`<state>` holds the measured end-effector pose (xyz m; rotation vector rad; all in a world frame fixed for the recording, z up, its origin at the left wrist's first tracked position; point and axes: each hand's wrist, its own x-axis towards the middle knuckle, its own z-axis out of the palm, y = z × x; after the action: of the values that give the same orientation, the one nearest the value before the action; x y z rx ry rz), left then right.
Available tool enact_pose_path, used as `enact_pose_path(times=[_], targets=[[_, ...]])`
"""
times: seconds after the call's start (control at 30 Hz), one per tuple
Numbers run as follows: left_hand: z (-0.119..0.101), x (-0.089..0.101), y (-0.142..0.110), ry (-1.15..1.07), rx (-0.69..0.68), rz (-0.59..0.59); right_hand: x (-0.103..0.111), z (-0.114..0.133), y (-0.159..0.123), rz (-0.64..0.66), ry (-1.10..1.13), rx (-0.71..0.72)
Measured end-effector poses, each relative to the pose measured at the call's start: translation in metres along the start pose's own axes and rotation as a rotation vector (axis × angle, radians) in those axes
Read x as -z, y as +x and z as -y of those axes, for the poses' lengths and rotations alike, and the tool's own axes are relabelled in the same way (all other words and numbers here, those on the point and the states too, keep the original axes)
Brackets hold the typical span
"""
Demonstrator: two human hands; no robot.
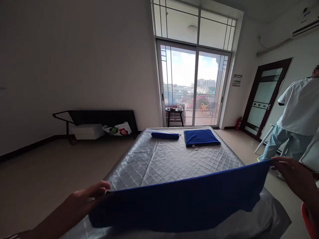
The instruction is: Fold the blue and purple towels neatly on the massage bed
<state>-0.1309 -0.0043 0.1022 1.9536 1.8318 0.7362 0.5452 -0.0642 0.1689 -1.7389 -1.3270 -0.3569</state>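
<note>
A dark blue cloth [179, 202] is stretched between my two hands above the near end of a bed with a grey quilted cover [159, 166]. My left hand [91, 196] pinches its left upper corner, where a small pale tag shows. The opposite upper corner is pinched by my right hand [286, 169], out past the bed's right edge. Farther back on the bed lie a rolled blue cloth [164, 135] and, to its right, a folded blue cloth [201, 137] with white tags at its near edge.
On the right a person [296, 113] in light clothing stands near a white stool [264, 139]. A black bench [104, 118] with a white box [88, 131] and a printed bag [118, 129] is along the left wall. Sliding glass doors [195, 86] stand behind the bed.
</note>
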Motion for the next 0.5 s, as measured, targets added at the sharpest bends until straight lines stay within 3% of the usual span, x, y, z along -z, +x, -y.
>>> enact_pose_path(times=[0.13,0.2,0.37,0.43,0.5], targets=[[-0.019,0.014,0.046,0.156,-0.073,-0.022,-0.033,0.011,0.020,0.243,0.233,-0.138],[-0.033,0.025,0.074,0.243,-0.109,-0.041,-0.055,0.023,0.036,0.280,0.386,-0.145],[-0.080,0.059,0.118,0.457,-0.014,-0.262,-0.099,0.056,0.082,0.195,0.508,-0.077],[-0.091,0.067,0.120,0.447,0.014,-0.398,-0.109,0.062,0.094,0.143,0.577,-0.058],[-0.088,0.065,0.114,0.395,0.016,-0.514,-0.115,0.060,0.096,0.099,0.641,-0.067]])
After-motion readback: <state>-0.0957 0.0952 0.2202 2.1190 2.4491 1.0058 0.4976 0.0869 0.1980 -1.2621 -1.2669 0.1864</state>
